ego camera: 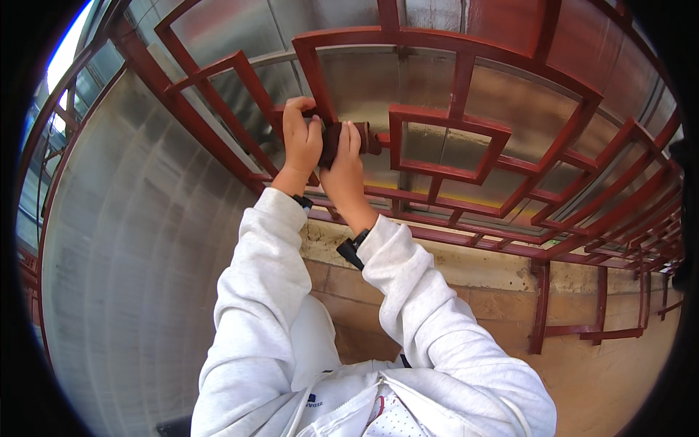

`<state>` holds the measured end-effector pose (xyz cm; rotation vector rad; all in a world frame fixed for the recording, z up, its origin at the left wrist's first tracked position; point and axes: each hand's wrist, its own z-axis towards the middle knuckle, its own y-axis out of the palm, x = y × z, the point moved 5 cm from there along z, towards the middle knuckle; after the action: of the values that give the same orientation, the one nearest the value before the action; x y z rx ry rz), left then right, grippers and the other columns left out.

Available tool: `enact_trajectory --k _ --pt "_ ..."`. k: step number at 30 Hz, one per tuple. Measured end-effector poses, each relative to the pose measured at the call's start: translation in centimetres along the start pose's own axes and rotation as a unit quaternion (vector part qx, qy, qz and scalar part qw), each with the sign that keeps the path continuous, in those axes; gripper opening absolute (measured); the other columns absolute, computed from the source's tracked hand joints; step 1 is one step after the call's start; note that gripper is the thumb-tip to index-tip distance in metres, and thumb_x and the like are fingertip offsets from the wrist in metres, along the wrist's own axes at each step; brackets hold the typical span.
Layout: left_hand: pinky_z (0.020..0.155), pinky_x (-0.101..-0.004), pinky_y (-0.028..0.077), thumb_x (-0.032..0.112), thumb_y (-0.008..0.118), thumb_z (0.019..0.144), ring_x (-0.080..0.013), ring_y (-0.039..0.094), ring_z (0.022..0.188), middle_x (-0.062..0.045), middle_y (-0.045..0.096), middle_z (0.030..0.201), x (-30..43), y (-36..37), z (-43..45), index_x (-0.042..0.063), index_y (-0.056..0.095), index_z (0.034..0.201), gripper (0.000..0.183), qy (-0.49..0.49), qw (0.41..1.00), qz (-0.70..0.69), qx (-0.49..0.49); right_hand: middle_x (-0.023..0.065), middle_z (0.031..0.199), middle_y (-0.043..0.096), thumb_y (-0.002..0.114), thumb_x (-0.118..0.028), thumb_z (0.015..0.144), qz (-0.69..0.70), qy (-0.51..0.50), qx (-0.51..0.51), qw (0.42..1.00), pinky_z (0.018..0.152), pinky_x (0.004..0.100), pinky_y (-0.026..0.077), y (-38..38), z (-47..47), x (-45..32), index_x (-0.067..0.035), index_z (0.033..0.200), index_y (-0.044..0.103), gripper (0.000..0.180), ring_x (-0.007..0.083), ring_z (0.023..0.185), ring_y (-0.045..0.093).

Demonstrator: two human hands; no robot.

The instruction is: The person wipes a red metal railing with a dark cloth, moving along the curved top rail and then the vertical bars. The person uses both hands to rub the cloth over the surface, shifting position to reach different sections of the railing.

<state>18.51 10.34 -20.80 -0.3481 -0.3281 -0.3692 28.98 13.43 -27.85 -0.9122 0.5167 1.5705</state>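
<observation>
A red-painted metal lattice (450, 110) stands before me. My left hand (302, 136) is at one of its bars, with its fingers bent over the bar's end near a dark brown cloth (329, 145). The cloth is bunched around part of the lattice, and my right hand (345, 158) presses and grips it from the right. Its loose end hangs just right of my right fingers. The two hands are close together. Behind the fingers, the exact hold of my left hand on the bar is hidden.
Shiny metal panels (360, 76) lie behind the lattice. A ribbed grey translucent panel (136, 229) borders the left side. Below runs a pale ledge (464, 265) above brown tiles (349, 284). Lower red bars (540, 306) jut out at the right.
</observation>
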Motion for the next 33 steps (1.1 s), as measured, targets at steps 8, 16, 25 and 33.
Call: enact_trajectory --k 8,16,25,33 --pt "0.093 -0.039 0.045 -0.003 0.051 0.085 -0.0335 0.058 0.102 -0.018 0.059 0.108 0.4 -0.6 -0.3 0.0 0.046 0.115 0.031 -0.042 0.998 -0.034 -0.023 0.023 0.149 0.031 0.065 0.003 0.077 -0.082 -0.058 0.005 0.995 0.103 0.0451 0.043 -4.9 -0.5 0.5 0.003 0.145 0.029 0.077 0.0467 0.127 0.044" --pt "0.095 -0.0421 0.045 -0.006 0.052 0.084 -0.0357 0.056 0.108 -0.018 0.057 0.117 4.6 -1.3 -0.4 0.001 0.046 0.119 0.037 0.069 0.996 0.029 0.039 0.0255 0.15 0.025 0.068 -0.003 0.08 -0.006 0.026 -0.115 0.993 0.098 0.0454 0.047 0.4 0.2 0.3 0.006 0.147 0.022 0.082 0.0488 0.126 0.044" --pt "0.086 -0.0424 0.047 0.0 0.05 0.089 -0.037 0.058 0.096 -0.018 0.061 0.1 8.1 3.1 0.0 -0.001 0.055 0.107 0.019 0.003 0.994 -0.091 -0.065 0.0263 0.148 0.028 0.069 -0.013 0.083 -0.167 -0.091 -0.086 0.978 0.104 0.045 0.041 -3.8 0.0 1.4 0.0 0.146 0.026 0.078 0.0452 0.135 0.033" --pt "0.088 -0.0422 0.047 0.003 0.05 0.09 -0.0362 0.059 0.101 -0.019 0.062 0.105 5.2 4.5 -1.1 -0.002 0.056 0.109 0.021 -0.05 0.988 -0.058 -0.133 0.026 0.119 0.061 0.062 -0.028 0.088 -0.139 -0.006 -0.146 0.979 0.081 0.0488 0.052 -1.2 1.1 2.2 -0.006 0.135 0.035 0.059 0.0447 0.103 0.062"
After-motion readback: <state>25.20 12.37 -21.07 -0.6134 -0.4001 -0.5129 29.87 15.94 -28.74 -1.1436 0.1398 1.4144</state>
